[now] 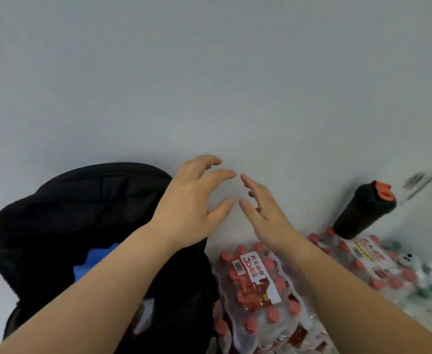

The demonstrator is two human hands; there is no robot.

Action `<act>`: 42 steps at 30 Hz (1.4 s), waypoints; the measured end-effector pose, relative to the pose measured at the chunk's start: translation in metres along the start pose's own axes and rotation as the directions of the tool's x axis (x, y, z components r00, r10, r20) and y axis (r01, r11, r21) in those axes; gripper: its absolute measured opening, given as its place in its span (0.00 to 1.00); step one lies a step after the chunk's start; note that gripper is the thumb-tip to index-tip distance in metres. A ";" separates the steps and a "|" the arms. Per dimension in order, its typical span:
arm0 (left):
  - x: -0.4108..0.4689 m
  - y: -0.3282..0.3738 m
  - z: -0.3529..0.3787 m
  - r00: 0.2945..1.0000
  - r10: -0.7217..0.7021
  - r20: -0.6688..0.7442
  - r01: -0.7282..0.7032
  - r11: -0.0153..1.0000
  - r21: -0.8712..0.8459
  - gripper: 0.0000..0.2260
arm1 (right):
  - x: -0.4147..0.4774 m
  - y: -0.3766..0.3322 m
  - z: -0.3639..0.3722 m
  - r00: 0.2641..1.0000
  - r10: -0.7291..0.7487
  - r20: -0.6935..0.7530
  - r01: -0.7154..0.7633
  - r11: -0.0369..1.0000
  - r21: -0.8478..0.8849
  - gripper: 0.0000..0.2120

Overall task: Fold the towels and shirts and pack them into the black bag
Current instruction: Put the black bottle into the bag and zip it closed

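Both hands are empty and held apart from everything. The left hand (192, 200) has loosely curved, spread fingers above the upper right edge of the black bag (82, 200). The right hand (263, 215), just right of the bag, has straighter fingers, its tips close to the left hand's. Blue cloth (92, 261) shows inside the bag's opening. A shrink-wrapped pack of red-capped bottles (256, 284) lies against the bag's right side. Farther right, a black shaker (363, 210) rests on a second pack (363, 259).
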State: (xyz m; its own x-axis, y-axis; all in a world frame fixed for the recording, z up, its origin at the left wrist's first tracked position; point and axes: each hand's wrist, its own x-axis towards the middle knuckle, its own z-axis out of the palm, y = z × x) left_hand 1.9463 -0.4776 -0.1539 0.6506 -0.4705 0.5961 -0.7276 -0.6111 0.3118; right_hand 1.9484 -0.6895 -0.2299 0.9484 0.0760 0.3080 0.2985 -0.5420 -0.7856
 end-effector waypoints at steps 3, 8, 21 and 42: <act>0.038 0.018 0.036 0.991 0.018 0.130 -0.015 1.000 -0.026 0.22 | -0.014 0.025 -0.051 0.990 0.066 -0.124 -0.085 0.984 -0.154 0.23; 0.086 0.057 0.109 0.948 0.039 0.316 -0.022 0.998 -0.060 0.28 | -0.044 0.073 -0.128 0.934 0.116 -0.337 -0.239 0.905 -0.351 0.25; 0.162 0.140 0.302 0.844 0.002 0.537 0.146 0.961 -0.233 0.34 | -0.076 0.207 -0.272 0.851 0.318 -0.419 -0.456 0.843 -0.285 0.30; 0.149 0.139 0.318 0.946 0.031 0.323 0.112 0.903 -0.415 0.35 | -0.048 0.190 -0.267 0.987 0.157 0.029 -0.160 0.965 0.208 0.30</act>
State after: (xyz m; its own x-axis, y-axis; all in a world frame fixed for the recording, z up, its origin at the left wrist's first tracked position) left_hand 2.0113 -0.8349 -0.2570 0.6633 -0.6696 0.3343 -0.6742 -0.3407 0.6553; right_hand 1.9312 -1.0196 -0.2499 0.9862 0.0145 0.1648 0.1589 -0.3609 -0.9190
